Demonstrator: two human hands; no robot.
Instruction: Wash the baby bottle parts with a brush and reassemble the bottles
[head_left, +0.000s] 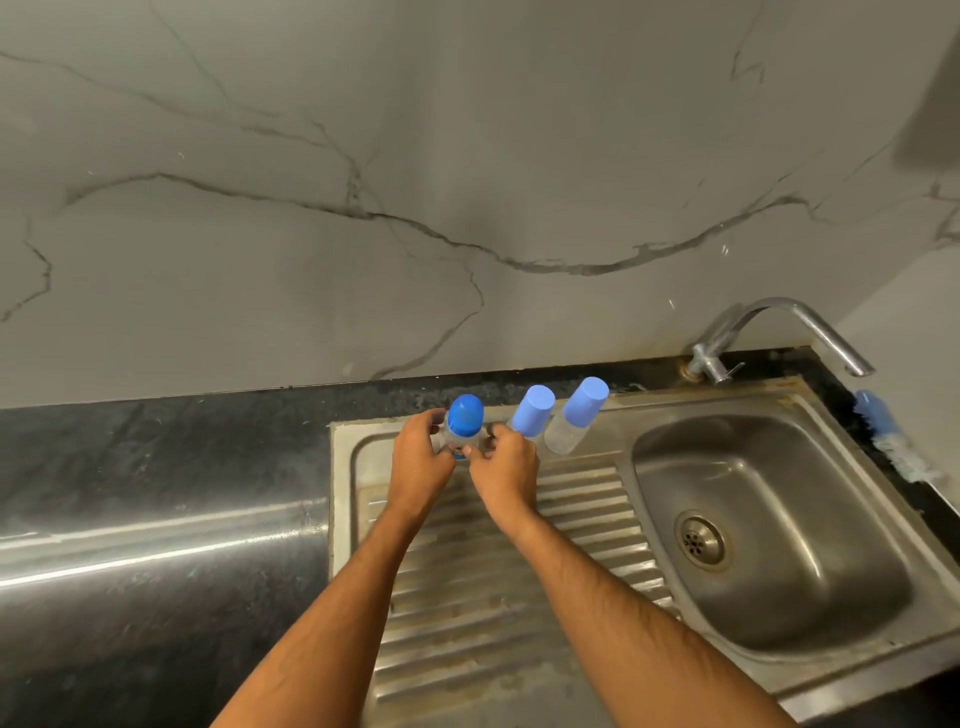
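Both hands on the clear baby bottle with dark blue domed cap (464, 423), upright at far edge of ribbed steel drainboard (498, 571). Left hand (421, 457) curls around its left side, right hand (506, 467) pinches its right side. Two clear bottles with light blue caps (556, 421) stand just right. Blue-white bottle brush (891, 434) lies on black counter, far right of sink basin (769, 525).

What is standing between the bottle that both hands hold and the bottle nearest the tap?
In the head view, one capped bottle stands between the held bottle and the bottle near the tap.
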